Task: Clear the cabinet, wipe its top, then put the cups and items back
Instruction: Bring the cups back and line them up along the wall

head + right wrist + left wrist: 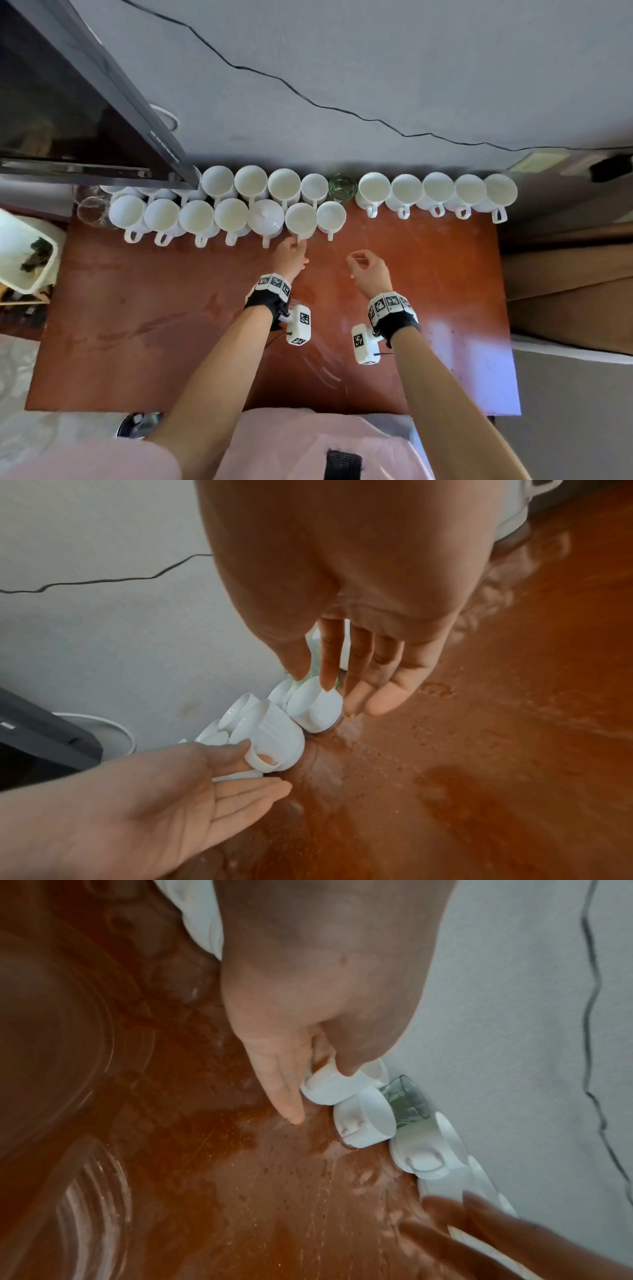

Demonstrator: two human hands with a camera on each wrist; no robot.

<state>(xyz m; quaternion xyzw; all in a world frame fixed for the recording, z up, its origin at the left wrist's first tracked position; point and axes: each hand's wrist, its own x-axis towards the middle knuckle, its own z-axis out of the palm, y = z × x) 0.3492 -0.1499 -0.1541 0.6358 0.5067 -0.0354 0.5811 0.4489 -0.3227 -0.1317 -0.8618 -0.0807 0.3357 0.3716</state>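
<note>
Several white cups stand in two rows along the wall at the back of the reddish-brown cabinet top (171,325), which looks streaked and wet. My left hand (296,245) pinches the handle of one front-row white cup (300,219), a finger hooked through the handle (263,761). The same cup (329,1088) stands on the top. My right hand (358,260) hovers just right of it over bare wood, fingers relaxed and holding nothing. A green glass (342,186) sits in the back row against the wall.
A lidded white pot (265,216) stands left of the held cup. Clear glasses (90,209) sit at the far left under a dark screen (68,102). A black cable (308,99) runs across the wall. A white bin (24,253) stands off the left edge.
</note>
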